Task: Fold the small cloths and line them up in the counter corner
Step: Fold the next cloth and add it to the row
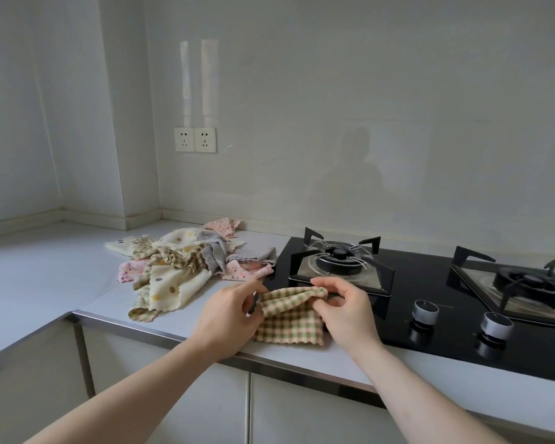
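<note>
2 hands (228,312) (350,310) pinching 1 checked cloth (289,318), 2 burners (338,256) (526,282)

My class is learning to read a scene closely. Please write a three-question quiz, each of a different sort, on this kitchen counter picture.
1. True or false: both hands grip the checked cloth.
2. The pile of cloths lies: A) left of the stove, B) on it, C) in a drawer?
3. Fill in: the stove has ___ knobs in view.

Key: 1 true: left hand, right hand. 2 A. 3 two.
</note>
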